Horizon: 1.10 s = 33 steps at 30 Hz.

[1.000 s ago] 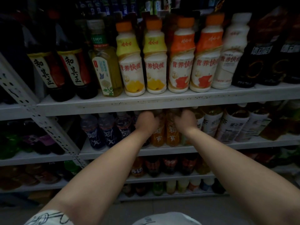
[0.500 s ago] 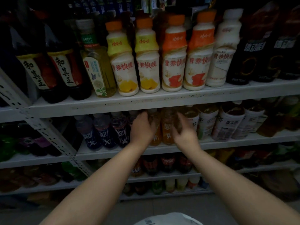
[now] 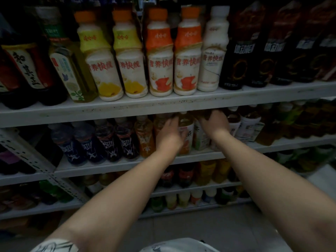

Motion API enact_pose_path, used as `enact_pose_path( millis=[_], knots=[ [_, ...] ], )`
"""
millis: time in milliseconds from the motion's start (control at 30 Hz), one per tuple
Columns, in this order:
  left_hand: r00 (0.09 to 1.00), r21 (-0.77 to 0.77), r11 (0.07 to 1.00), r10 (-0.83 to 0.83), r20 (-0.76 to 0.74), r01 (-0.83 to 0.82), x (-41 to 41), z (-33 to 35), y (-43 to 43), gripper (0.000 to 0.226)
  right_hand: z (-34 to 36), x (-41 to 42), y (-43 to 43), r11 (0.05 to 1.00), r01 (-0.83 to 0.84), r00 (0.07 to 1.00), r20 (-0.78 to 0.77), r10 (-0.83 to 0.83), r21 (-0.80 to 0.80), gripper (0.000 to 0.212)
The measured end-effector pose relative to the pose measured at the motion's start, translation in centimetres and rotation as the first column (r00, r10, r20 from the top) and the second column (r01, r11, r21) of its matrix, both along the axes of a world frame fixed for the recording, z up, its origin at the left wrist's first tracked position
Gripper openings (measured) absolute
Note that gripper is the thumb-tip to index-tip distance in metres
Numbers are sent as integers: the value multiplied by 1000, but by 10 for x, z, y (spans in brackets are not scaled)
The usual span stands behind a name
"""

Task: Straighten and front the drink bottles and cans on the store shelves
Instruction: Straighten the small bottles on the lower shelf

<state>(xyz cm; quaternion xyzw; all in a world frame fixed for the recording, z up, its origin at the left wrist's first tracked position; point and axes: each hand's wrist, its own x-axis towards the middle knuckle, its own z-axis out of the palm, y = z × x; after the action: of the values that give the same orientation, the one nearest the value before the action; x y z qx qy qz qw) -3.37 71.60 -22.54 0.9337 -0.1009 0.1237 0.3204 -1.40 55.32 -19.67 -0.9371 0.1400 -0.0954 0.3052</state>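
On the middle shelf (image 3: 181,159) stands a row of bottles: dark blue ones (image 3: 91,146) at left, an orange drink bottle (image 3: 144,137), then tea bottles. My left hand (image 3: 170,136) reaches under the upper shelf and holds the side of an amber tea bottle (image 3: 186,124), thumb across its front. Just to the right, my right hand (image 3: 214,124) curls over the top of a white-labelled tea bottle (image 3: 200,139). Its fingertips are hidden in the shadow under the shelf above.
The upper shelf (image 3: 163,106) carries milk drink bottles with orange caps (image 3: 131,66), dark tea bottles at left and black bottles (image 3: 234,57) at right. Lower shelves hold cola and small bottles. A perforated metal brace (image 3: 27,153) slants across the left. Grey floor lies below.
Both hands have shifted right along the middle shelf, from the orange drink bottles to the tea bottles. The view has moved closer to the shelves.
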Motion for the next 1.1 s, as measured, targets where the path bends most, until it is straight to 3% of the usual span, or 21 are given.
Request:
enact_pose_path(
  millis=[200,333,400,567,667,767,833,933,1100],
  knots=[
    [989,152,982,121,-82,-108,14,3,-12,42,8,15,-1,997,-11,998,-60,16,79,44],
    [984,256,961,134,-114,-101,17,-5,-14,51,8,16,-10,994,-67,993,-96,75,86,23],
    [981,282,956,130,-147,-85,17,-10,-14,61,8,17,-18,982,-117,986,-104,134,148,30],
    [985,287,954,122,-121,-83,18,-16,-14,62,18,12,-43,938,-254,941,-163,295,234,43],
    [986,279,956,123,-112,-87,18,-18,-14,68,18,13,-42,939,-242,938,-187,291,245,31],
    [986,288,954,119,-113,-82,19,-19,-13,73,9,10,-32,915,-222,958,-97,268,337,40],
    [987,298,952,113,-116,-74,19,-18,-12,73,4,11,-27,931,-195,978,-16,210,307,47],
    [987,294,953,112,-115,-74,18,-17,-12,67,6,17,-31,944,-163,982,-50,184,288,44],
    [988,287,956,93,-124,-54,22,-18,-12,65,12,14,-48,906,-320,929,-94,357,278,46]
  ],
)
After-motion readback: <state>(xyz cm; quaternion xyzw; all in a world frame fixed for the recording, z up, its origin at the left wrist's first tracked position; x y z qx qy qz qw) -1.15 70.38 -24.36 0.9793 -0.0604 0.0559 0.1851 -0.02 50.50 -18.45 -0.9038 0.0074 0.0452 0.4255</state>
